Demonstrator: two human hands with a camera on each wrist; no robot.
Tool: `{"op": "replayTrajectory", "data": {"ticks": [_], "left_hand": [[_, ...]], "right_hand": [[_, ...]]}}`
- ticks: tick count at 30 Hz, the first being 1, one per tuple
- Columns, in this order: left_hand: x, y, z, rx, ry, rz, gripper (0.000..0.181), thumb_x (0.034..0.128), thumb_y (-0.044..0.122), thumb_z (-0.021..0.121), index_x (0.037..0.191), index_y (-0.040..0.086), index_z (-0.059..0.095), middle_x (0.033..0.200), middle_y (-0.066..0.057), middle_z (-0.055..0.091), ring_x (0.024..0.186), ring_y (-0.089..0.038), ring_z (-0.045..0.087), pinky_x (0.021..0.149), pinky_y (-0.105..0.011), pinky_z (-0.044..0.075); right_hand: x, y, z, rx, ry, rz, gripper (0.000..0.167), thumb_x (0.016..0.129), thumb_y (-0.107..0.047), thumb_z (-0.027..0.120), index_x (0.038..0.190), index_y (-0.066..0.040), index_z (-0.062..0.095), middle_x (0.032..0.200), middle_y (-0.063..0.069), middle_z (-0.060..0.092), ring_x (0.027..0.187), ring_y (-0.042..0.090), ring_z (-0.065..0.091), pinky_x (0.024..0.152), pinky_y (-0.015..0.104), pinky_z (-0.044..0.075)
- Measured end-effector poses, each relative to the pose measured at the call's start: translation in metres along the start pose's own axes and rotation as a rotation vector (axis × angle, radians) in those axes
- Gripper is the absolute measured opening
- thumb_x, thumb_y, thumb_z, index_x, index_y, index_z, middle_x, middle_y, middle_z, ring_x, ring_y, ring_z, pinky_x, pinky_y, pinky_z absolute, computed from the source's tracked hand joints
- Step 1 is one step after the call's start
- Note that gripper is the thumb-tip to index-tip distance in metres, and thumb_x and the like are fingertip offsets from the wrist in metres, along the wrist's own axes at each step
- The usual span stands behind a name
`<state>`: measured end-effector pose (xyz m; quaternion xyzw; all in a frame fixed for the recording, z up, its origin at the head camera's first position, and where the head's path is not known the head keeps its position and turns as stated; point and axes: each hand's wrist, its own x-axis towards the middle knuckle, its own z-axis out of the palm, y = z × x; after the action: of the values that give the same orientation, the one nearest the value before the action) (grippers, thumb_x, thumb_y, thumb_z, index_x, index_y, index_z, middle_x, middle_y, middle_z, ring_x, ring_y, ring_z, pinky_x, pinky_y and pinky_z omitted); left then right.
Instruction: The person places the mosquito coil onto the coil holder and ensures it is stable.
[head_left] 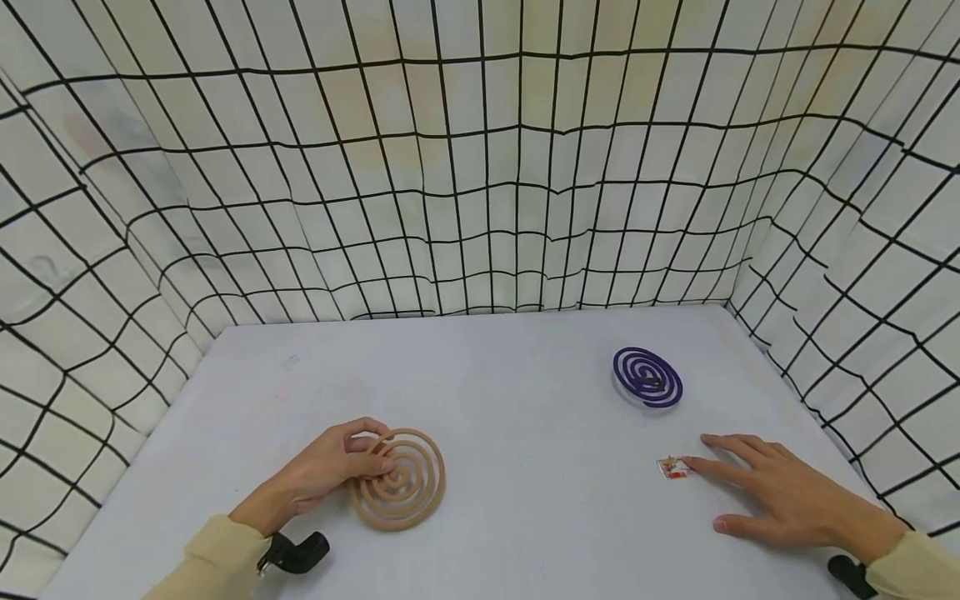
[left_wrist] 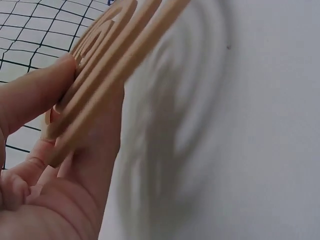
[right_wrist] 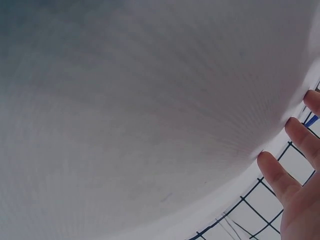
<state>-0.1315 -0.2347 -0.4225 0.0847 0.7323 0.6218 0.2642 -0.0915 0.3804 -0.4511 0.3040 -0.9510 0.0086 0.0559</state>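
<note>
My left hand (head_left: 318, 468) pinches a tan mosquito coil (head_left: 402, 477), thumb on its near face and fingers behind. In the left wrist view the coil (left_wrist: 100, 95) is tilted, apart from the white surface, and its shadow falls there. My right hand (head_left: 787, 493) has its fingers spread, and the index fingertip touches a small printed card or packet (head_left: 676, 467) in red and white. The right wrist view shows fingertips (right_wrist: 272, 167) against the white surface; the small printed piece cannot be made out there. Beyond that hand lies a dark purple mosquito coil (head_left: 649, 379).
A white tabletop (head_left: 517, 467) lies under everything. White walls with a black grid (head_left: 487, 192) stand at the back and on both sides. Black devices (head_left: 298, 553) are strapped at the wrists, by the pale yellow sleeves (head_left: 213, 560).
</note>
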Motion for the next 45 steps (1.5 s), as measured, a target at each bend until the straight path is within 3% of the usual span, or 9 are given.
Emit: {"op": "replayTrajectory", "data": {"ticks": [12,21,29,45], "left_hand": [[0.011,0.001,0.010,-0.004,0.080,0.002,0.058,0.0921,0.012,0.077,0.135,-0.008,0.043,0.107,-0.007,0.076,0.092,-0.014,0.074,0.083,-0.026,0.057],[0.019,0.002,0.018,-0.073,0.066,0.036,0.057,0.0958,0.010,0.073,0.137,-0.008,0.039,0.109,-0.005,0.074,0.092,-0.012,0.076,0.082,-0.026,0.059],[0.027,0.004,0.028,-0.106,0.069,0.031,0.056,0.0959,0.010,0.073,0.139,-0.007,0.040,0.111,-0.003,0.073,0.092,-0.010,0.073,0.080,-0.026,0.058],[0.050,0.006,0.050,-0.129,0.003,0.026,0.057,0.0953,0.010,0.073,0.140,-0.005,0.041,0.114,-0.003,0.072,0.096,-0.011,0.071,0.081,-0.026,0.058]], "right_hand": [[0.001,-0.001,0.000,0.005,0.004,0.000,0.074,0.082,-0.070,0.074,0.149,-0.050,0.048,0.150,-0.001,0.056,0.131,0.027,0.055,0.098,0.056,0.047],[0.001,-0.001,-0.001,0.021,-0.011,0.013,0.073,0.082,-0.069,0.073,0.149,-0.050,0.048,0.149,0.001,0.057,0.131,0.030,0.056,0.098,0.058,0.048],[0.001,0.000,-0.001,0.023,-0.012,0.011,0.074,0.083,-0.069,0.073,0.149,-0.049,0.048,0.149,0.001,0.057,0.131,0.030,0.056,0.099,0.058,0.047],[0.000,-0.001,-0.001,0.033,-0.039,0.027,0.071,0.085,-0.070,0.070,0.149,-0.050,0.048,0.151,0.001,0.055,0.133,0.032,0.056,0.100,0.061,0.047]]}}
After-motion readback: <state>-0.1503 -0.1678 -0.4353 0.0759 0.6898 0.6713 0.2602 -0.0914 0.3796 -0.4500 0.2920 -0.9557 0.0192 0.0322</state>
